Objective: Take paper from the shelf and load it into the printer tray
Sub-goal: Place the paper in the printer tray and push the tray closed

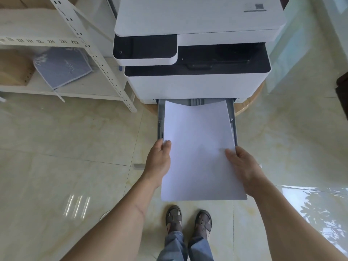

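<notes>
A white stack of paper (199, 147) hangs over the pulled-out grey printer tray (234, 119), its far edge bowed upward near the printer body. My left hand (159, 161) grips the paper's left edge, thumb on top. My right hand (244, 170) grips the right edge, thumb on top as well. The white and black printer (197, 80) stands on a round wooden base, with the tray sticking out from its bottom toward me. The tray floor is mostly hidden under the paper.
A white metal shelf (105, 72) stands left of the printer, holding a plastic-wrapped pack of sheets (62, 66) and a cardboard box (13, 68). The glossy tiled floor (75, 147) surrounds the printer. My sandalled feet (188, 219) stand just behind the paper.
</notes>
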